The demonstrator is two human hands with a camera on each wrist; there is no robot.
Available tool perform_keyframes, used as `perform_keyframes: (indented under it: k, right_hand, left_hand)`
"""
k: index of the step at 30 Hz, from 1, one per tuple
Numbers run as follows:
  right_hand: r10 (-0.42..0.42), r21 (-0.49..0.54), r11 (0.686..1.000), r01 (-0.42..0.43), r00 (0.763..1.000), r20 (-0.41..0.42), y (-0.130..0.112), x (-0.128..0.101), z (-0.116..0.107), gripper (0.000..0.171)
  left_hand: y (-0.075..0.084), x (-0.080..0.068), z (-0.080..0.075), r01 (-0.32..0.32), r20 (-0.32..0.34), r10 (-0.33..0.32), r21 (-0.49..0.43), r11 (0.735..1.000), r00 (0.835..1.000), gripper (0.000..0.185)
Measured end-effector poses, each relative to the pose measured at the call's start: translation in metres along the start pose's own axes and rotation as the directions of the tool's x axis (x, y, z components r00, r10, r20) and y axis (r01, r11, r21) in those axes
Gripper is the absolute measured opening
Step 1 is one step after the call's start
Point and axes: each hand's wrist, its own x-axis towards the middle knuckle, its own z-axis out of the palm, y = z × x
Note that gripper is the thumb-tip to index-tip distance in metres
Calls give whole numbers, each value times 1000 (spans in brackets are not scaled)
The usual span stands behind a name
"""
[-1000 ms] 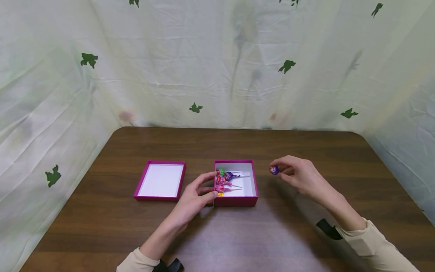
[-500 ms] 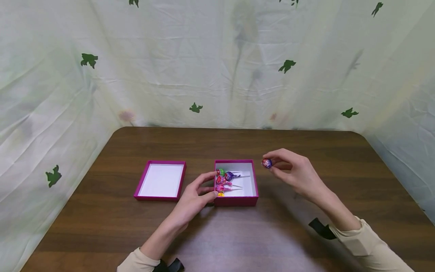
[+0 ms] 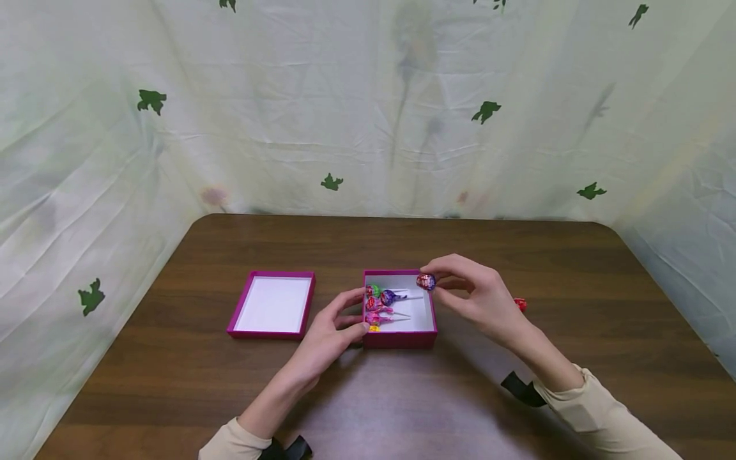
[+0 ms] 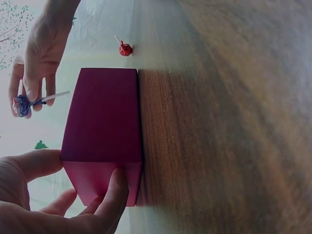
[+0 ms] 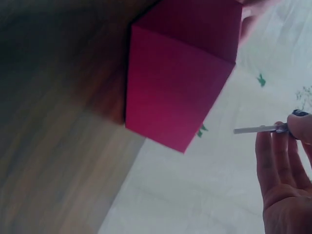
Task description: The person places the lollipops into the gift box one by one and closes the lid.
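A magenta box [image 3: 399, 340] with a white inside stands uncovered at mid-table. Several wrapped lollipops [image 3: 377, 305] lie along its left side, sticks pointing right. My left hand [image 3: 324, 335] holds the box at its left wall, thumb near the front corner; the left wrist view shows its fingers [image 4: 115, 187] against the outside. Over the box's right rim, my right hand [image 3: 480, 294] pinches a blue-and-red wrapped lollipop [image 3: 425, 282] between thumb and fingers. Its white stick [image 5: 253, 129] juts toward the box in the right wrist view.
Left of the box lies its magenta lid [image 3: 273, 305], white inside facing up. A red wrapped lollipop [image 3: 520, 304] rests on the brown table [image 3: 397, 402], partly behind my right hand. A pale curtain [image 3: 368, 115] with green shapes hangs beyond the table's back edge.
My right hand has carried the blue-and-red lollipop leftward to the box's right rim. The red lollipop behind that hand has come into sight. My left hand and the box have stayed put.
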Motion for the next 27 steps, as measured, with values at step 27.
perform_keyframes:
  k: [27]
  right_hand:
    - [209,-290,951,-105,911,356,66,18,34,31]
  left_hand:
    - [1,0,-1,15,-1,-15,16,1000,1000,57]
